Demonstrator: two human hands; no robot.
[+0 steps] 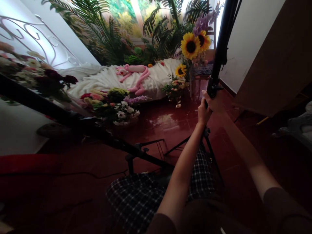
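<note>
A black metal stand (221,53) is gripped around its slim pole by both hands, the left hand (204,113) being set just below the right hand (212,102). The pole is slightly tilted, its top running out of view, and its thin tripod legs (211,155) are spread below on the red tiled floor (146,130).

At 12 o'clock, a bed draped in ruffled white fabric (104,81) carries a pink plush panther (136,73) lying across it. The glossy red tile floor (156,130) bears a mixed flower bunch (114,109) at 11 o'clock, a smaller flower bunch (175,87) at 12 o'clock, and a black tripod stand (177,145) at 1 o'clock.
</note>
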